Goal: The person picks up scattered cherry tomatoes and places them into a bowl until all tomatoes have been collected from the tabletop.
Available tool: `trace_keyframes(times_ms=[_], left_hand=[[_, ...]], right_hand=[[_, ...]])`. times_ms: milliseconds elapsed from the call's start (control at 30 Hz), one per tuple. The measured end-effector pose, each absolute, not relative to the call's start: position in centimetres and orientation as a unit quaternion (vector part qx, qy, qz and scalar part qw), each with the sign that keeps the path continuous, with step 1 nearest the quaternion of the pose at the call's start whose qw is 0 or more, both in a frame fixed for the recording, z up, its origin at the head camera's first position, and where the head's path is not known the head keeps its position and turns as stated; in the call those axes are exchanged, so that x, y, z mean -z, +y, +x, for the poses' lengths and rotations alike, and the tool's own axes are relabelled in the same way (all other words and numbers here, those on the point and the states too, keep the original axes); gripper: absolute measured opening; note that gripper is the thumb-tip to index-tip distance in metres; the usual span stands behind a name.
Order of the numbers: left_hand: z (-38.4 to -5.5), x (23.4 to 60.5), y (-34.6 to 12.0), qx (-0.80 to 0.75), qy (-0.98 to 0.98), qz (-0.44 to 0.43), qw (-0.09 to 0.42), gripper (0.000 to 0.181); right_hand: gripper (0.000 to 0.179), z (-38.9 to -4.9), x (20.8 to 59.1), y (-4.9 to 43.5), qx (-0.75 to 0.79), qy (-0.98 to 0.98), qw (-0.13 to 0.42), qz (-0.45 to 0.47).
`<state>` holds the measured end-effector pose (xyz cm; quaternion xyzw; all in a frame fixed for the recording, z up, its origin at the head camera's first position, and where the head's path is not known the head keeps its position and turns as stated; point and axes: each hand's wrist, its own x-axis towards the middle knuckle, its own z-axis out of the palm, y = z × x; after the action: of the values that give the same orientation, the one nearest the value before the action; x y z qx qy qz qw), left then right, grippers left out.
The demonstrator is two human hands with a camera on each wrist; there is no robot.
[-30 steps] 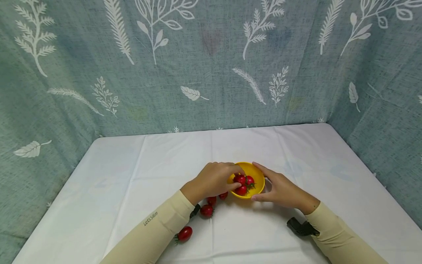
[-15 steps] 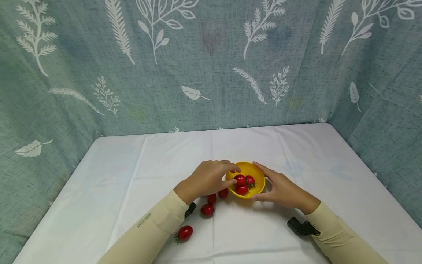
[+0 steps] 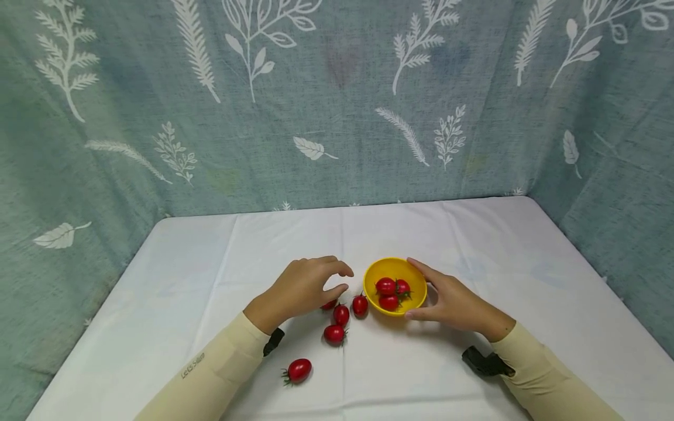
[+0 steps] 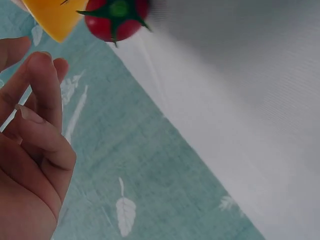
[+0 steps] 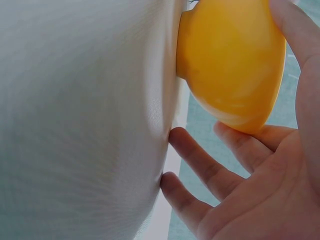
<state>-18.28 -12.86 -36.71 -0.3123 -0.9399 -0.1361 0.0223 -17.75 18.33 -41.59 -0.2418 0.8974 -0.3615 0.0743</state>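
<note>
A round yellow bowl (image 3: pixel 392 268) stands on the white cloth, holding three red cherry tomatoes (image 3: pixel 389 302) with green stems. My right hand (image 3: pixel 457 304) grips the bowl at its right side, thumb and fingers spread around the wall. In the right wrist view two other fingers (image 5: pixel 200 162) reach down to the cloth. Left of the bowl, my left hand (image 3: pixel 302 290) hovers with nothing in it, fingers loosely bent and thumb apart. Several more cherry tomatoes (image 3: pixel 341 314) lie on the cloth beside and below that hand; one is partly hidden behind it. The left wrist view shows one tomato (image 4: pixel 117 22) near the bowl.
The white-covered table (image 3: pixel 210 327) spreads around the hands. A green-blue curtain (image 3: pixel 337 117) with white leaf prints surrounds its back and sides. A single tomato (image 3: pixel 299 371) lies nearer the front edge. Dark wrist straps (image 3: pixel 487 361) show at the sleeves.
My left hand has drawn back from over the bowl to the left, uncovering the bowl's left rim and more tomatoes on the cloth. The right hand keeps its place on the bowl.
</note>
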Motion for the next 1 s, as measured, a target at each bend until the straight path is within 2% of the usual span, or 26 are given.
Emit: trace_keyframes(times_ms=[333, 700, 1000], left_hand=[[-17.0, 37.5, -15.2, 0.099, -0.947, -0.304, 0.016, 0.019], [-16.8, 38.3, -15.5, 0.092, -0.951, -0.294, -0.029, 0.023], [-16.8, 38.8, -15.5, 0.076, -0.954, -0.289, -0.027, 0.031]], right_hand=[[0.106, -17.7, 42.0, 18.4, 0.368, 0.893, 0.074, -0.247], [0.106, -17.6, 41.9, 18.5, 0.367, 0.895, 0.075, -0.241], [0.105, -17.7, 41.9, 18.6, 0.367, 0.895, 0.071, -0.245]])
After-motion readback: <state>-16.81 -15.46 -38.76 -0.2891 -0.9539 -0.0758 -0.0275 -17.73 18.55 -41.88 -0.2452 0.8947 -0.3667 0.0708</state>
